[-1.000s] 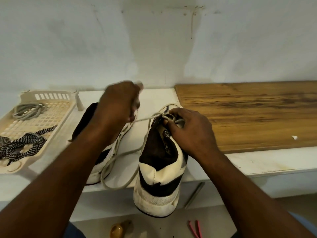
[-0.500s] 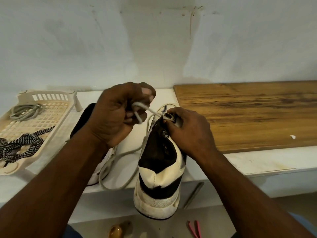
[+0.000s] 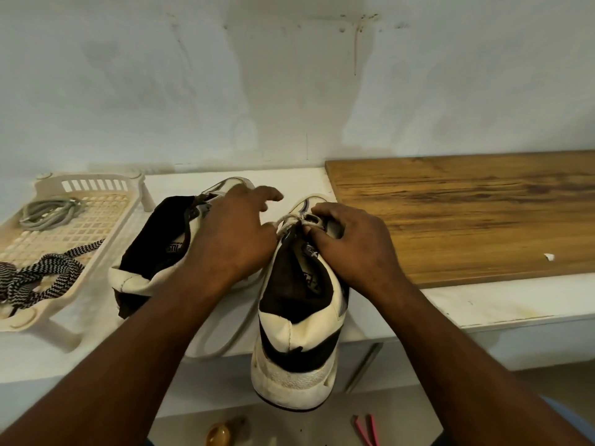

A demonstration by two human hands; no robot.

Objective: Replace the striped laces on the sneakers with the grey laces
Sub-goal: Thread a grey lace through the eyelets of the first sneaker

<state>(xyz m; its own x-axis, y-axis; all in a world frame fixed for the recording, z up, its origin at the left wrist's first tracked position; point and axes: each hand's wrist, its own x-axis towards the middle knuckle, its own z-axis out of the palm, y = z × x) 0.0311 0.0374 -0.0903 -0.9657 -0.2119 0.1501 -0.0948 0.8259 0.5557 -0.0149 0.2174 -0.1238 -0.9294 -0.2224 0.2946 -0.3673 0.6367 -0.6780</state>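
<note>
The right hand [image 3: 354,246] grips the right sneaker [image 3: 296,333] at its laced top; the heel hangs over the shelf [image 3: 483,304] edge. The left hand [image 3: 231,243] is above the left sneaker [image 3: 151,249], and the pale lace [image 3: 285,222] reaches it. On the left, a tray [image 3: 96,185] holds grey laces [image 3: 48,214] far and striped laces [image 3: 42,275] near.

i see a white counter [image 3: 483,304] along the wall, with some stains near its front edge. at the left a tray [image 3: 96,183] stands on it on short legs. at the right a board [image 3: 467,214] of wood lies flat, touching the wall or almost. between these two are the shoes: the left sneaker [image 3: 151,252] lies tilted just beside the tray, and the right sneaker [image 3: 299,317] points to the wall with its heel past the front edge. a pale lace [image 3: 231,342] lies in a loop between them and reaches the front edge.
</note>
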